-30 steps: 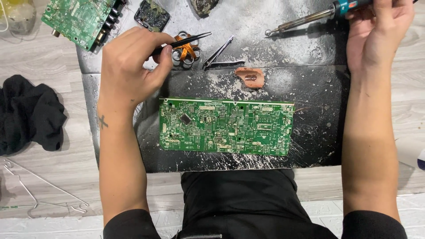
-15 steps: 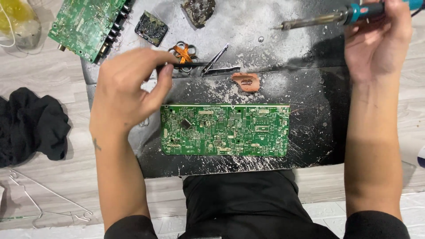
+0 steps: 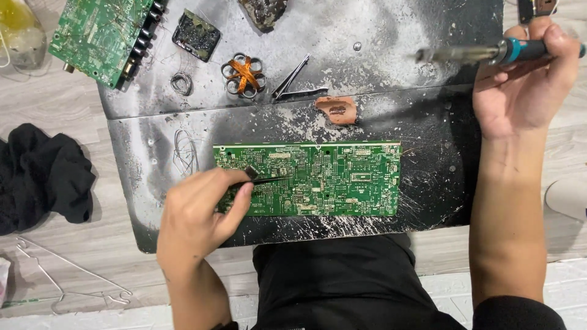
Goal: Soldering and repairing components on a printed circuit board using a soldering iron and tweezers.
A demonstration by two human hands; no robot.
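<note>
1. Pale wood-look flooring (image 3: 85,110) lies under a scorched, ash-streaked dark metal sheet (image 3: 391,36) that fills the middle and top of the frame.
2. At the centre of the sheet lies a long green rectangular circuit board (image 3: 324,178), flat, its solder side facing me.
3. My left hand (image 3: 195,220), lower left of centre, is pinched shut on thin black tweezers (image 3: 264,178); their tip rests on the board's left part, though my fingers hide most of the tool.
4. My right hand (image 3: 524,85), at the upper right, is closed around a teal-handled soldering iron (image 3: 483,52); its metal shaft points left, blurred, above the sheet and well apart from the board. The handle's end is cut off by the frame edge.
5. Above the board sit a copper-wound coil cluster (image 3: 243,74), bare metal tweezers (image 3: 295,82) and a small terracotta-coloured fragment (image 3: 336,110).
6. A second green circuit board (image 3: 101,33) lies tilted at the upper left, partly cut off; beside it is a small charred square component (image 3: 195,35).
7. A crumpled black cloth (image 3: 40,174) sits at the left edge, and a thin wire hanger (image 3: 67,275) at the lower left.
8. My dark-clothed lap (image 3: 342,287) fills the bottom centre.
</note>
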